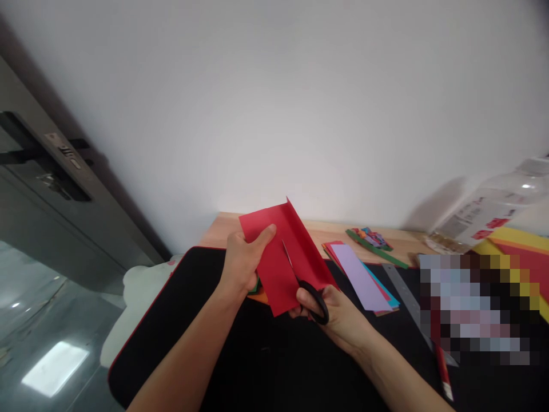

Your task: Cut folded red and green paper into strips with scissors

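While the left hand (244, 266) pinches the red sheet (274, 280) near its upper left corner, thumb on the face and fingers curled behind, the right hand (341, 315) has its fingers closed through the black loops of the scissors (315, 300). The sheet is held in the air above the black mat (189, 326) on the counter (330, 230), creased, with one flap standing up at the back. The blades sit inside a slit that runs up from the lower edge, so the work looks to be mid-cut. Carrying the slit further would call for a flat, taut sheet and a straight blade line. Coloured strips (364, 280), a metal ruler (403, 293) and a plastic bottle (489, 212) lie to the right.
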`<action>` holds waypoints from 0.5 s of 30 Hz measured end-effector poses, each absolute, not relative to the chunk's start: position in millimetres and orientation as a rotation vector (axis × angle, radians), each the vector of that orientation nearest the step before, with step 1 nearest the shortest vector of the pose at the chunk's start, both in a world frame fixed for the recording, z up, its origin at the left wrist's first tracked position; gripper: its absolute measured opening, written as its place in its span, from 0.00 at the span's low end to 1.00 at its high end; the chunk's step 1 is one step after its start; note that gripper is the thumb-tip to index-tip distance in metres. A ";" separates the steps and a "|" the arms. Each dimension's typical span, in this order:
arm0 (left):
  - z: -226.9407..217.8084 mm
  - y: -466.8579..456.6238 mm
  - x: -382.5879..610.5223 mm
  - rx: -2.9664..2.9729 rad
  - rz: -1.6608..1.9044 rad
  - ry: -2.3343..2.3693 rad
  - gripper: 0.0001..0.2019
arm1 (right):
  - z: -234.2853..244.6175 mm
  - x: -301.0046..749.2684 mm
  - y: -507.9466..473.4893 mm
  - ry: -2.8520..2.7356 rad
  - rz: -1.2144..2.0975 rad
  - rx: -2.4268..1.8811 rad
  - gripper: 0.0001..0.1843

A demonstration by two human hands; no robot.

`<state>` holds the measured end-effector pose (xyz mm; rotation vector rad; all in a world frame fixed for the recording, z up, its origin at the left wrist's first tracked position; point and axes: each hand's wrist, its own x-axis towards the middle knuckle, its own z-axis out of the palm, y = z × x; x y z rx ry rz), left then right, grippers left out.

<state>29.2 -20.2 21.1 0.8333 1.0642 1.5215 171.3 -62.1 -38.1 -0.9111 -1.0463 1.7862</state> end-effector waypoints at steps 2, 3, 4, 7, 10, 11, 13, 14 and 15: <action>20.5 -19.9 28.8 0.833 1.512 1.058 0.11 | -37.3 171.5 -62.1 -1.065 1.791 -0.924 0.23; 20.1 -19.7 28.6 0.833 1.507 1.056 0.11 | -36.9 171.5 -62.2 -1.070 1.786 -0.936 0.23; 19.7 -19.4 28.4 0.833 1.505 1.053 0.11 | -36.5 171.5 -62.3 -1.075 1.780 -0.947 0.24; 18.9 -18.9 28.3 0.832 1.509 1.052 0.12 | -35.2 171.2 -62.3 -1.111 1.738 -0.972 0.25; 19.0 -19.0 28.6 0.834 1.508 1.065 0.12 | -35.3 171.4 -61.6 -1.146 1.725 -0.990 0.24; 19.1 -19.0 28.6 0.833 1.505 1.071 0.13 | -35.7 171.7 -61.3 -1.148 1.729 -0.990 0.23; 19.2 -18.9 28.6 0.841 1.499 1.076 0.13 | -36.6 172.2 -60.8 -1.147 1.736 -0.987 0.22; 19.1 -18.8 28.4 0.848 1.499 1.078 0.13 | -36.9 172.3 -60.7 -1.148 1.732 -0.990 0.22; 19.0 -18.6 28.2 0.856 1.496 1.080 0.13 | -37.0 172.4 -60.7 -1.148 1.726 -0.995 0.22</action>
